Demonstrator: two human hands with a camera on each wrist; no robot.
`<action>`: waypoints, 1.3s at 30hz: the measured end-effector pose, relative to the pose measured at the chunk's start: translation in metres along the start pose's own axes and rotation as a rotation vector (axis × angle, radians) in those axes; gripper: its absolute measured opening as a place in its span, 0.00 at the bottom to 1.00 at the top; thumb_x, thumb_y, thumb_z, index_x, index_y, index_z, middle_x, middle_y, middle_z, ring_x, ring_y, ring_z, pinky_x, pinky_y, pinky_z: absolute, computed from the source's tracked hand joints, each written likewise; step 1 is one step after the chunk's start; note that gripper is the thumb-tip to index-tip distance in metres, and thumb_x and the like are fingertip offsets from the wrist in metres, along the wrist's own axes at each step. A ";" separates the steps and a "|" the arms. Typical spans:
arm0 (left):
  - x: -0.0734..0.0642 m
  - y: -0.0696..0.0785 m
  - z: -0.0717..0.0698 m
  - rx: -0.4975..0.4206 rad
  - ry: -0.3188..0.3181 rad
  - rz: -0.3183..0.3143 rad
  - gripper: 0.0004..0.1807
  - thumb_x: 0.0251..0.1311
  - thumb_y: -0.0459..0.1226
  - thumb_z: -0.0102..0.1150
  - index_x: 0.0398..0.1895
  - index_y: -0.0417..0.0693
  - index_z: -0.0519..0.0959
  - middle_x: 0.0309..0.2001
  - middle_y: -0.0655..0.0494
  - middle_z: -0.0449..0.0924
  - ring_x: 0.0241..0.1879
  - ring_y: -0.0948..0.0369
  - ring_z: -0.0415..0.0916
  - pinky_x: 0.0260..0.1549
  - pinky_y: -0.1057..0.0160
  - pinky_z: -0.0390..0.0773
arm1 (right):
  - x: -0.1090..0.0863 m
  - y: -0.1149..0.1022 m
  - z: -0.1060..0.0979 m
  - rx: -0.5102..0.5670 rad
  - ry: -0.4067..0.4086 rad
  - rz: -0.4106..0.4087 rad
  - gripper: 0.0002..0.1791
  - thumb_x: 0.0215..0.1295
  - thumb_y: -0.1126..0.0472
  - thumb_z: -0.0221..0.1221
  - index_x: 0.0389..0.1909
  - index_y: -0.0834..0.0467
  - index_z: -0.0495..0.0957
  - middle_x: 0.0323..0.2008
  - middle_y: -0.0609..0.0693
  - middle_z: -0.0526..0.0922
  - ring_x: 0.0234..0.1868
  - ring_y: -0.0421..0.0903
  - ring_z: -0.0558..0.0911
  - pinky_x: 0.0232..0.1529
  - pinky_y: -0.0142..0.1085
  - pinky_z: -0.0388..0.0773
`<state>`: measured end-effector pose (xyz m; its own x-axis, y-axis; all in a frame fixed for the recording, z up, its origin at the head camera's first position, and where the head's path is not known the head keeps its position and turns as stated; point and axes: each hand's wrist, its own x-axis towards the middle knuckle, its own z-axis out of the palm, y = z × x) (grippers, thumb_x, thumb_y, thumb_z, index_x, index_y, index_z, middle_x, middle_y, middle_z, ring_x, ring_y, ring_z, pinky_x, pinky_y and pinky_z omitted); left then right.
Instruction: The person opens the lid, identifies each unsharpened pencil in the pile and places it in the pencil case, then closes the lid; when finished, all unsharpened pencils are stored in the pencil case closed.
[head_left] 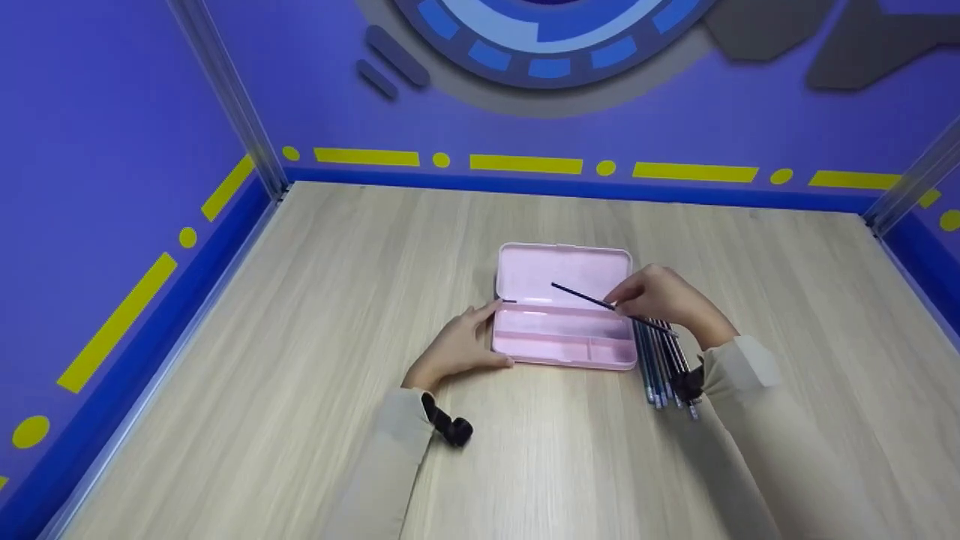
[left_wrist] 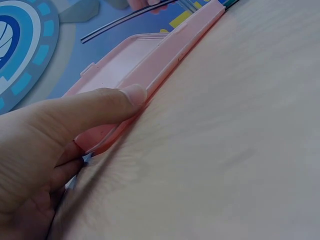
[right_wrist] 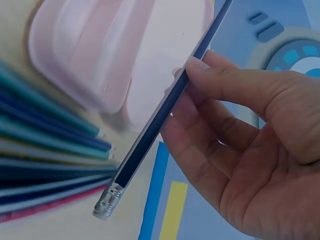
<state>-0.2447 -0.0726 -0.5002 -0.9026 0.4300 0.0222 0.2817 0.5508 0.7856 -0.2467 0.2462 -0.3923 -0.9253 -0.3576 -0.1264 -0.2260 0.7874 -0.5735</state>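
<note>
With my left hand [head_left: 460, 345] I'm gripping the left end of the pink case [head_left: 559, 364], which is lying on the desk [head_left: 300, 360] short of the far edge's middle. My right hand [head_left: 664, 300] is pinching one dark pencil [head_left: 577, 294], slanted above it. I'm judging this early: the lid [head_left: 529, 268] is lying open, but other pencils [head_left: 658, 367] are lying outside, beside the case's right edge, not yet put in.

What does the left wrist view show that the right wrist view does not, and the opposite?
Only left wrist: the left hand, its thumb at the outer side of the pink case.
Only right wrist: the inner compartments and the silver end of the held pencil.
Both: the pink case, the held pencil and some of the right hand.
</note>
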 end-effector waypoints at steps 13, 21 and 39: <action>0.000 0.000 -0.001 0.002 -0.008 -0.003 0.58 0.35 0.51 0.78 0.74 0.55 0.59 0.72 0.39 0.58 0.72 0.41 0.52 0.71 0.46 0.54 | 0.022 -0.021 0.016 0.028 -0.062 0.018 0.10 0.57 0.72 0.63 0.39 0.62 0.87 0.37 0.58 0.87 0.31 0.44 0.79 0.37 0.35 0.82; 0.000 0.000 0.000 0.011 0.001 0.002 0.56 0.34 0.50 0.78 0.73 0.56 0.61 0.70 0.39 0.61 0.71 0.42 0.56 0.70 0.47 0.59 | 0.030 -0.027 0.027 0.021 -0.073 -0.012 0.09 0.54 0.72 0.64 0.36 0.63 0.87 0.34 0.57 0.88 0.30 0.41 0.80 0.37 0.37 0.82; 0.001 0.001 0.000 -0.002 -0.007 -0.017 0.58 0.34 0.50 0.78 0.73 0.57 0.59 0.71 0.39 0.59 0.71 0.44 0.56 0.70 0.48 0.56 | 0.043 -0.037 0.054 -0.046 -0.014 0.003 0.08 0.52 0.75 0.64 0.32 0.63 0.87 0.34 0.58 0.88 0.34 0.47 0.84 0.41 0.41 0.83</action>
<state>-0.2450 -0.0717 -0.4997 -0.9050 0.4254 0.0043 0.2655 0.5568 0.7871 -0.2616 0.1745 -0.4204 -0.9218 -0.3616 -0.1396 -0.2369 0.8106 -0.5356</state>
